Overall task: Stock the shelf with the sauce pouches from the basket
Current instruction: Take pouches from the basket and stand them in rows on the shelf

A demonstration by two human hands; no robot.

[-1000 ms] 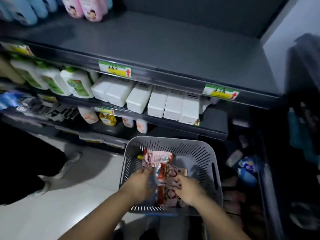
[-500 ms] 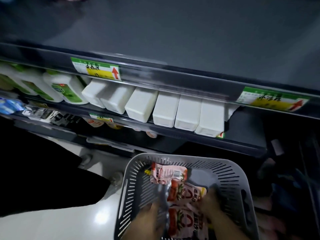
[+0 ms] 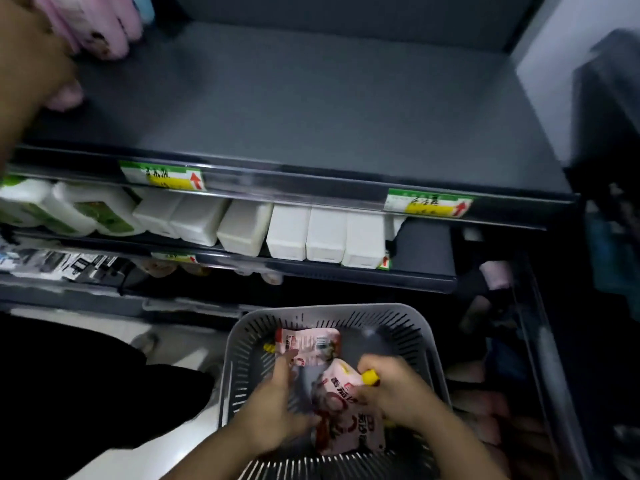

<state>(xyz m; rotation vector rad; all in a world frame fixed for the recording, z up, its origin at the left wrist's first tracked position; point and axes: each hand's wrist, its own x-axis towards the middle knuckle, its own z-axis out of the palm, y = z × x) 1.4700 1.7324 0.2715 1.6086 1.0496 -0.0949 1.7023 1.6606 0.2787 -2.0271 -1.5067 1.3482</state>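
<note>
Since half a second ago my view has tilted up, showing the bare grey shelf (image 3: 311,98). Both my hands sit in the basket (image 3: 429,336): right hand (image 3: 398,389) closed on a sauce pouch (image 3: 349,420) near its yellow cap; left hand (image 3: 273,410) gripping that pouch's left edge.

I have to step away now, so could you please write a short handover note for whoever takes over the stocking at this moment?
Left hand: in the basket, on the pouches; whether it has a grip on them is unclear.
Right hand: closed on a pouch near its yellow cap.
Another pouch lies at the basket's back.
Top shelf: no pouches on it yet.
Left: lift the pouches out and place them all on the shelf.
</note>
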